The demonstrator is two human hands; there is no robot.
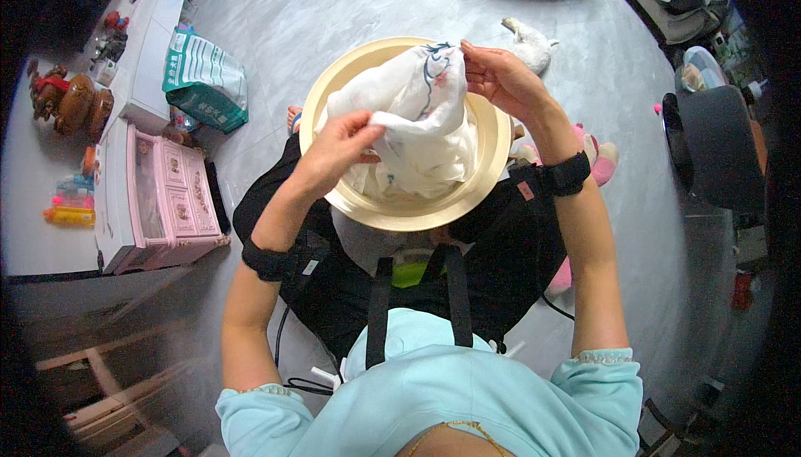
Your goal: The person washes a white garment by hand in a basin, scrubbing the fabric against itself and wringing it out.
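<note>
A cream plastic basin (413, 222) stands between my knees. Over it, both hands spread a white cloth (413, 125) with dark blue scrollwork and small pink-red motifs printed near one edge. My left hand (341, 150) pinches the cloth's near left edge between thumb and fingers. At the upper right, my right hand (500, 75) has its fingertips on the patterned edge, thumb side towards the cloth. The lower part of the cloth lies bunched inside the basin. Whether the basin holds water is hidden by the fabric.
A white animal (530, 45) lies on the grey floor (281, 12) beyond my right hand. Pink plush toys (604, 159) are by my right knee. Leftward are a green-and-white bag (206, 81) and a pink cabinet (178, 194). A dark chair (719, 144) stands far right.
</note>
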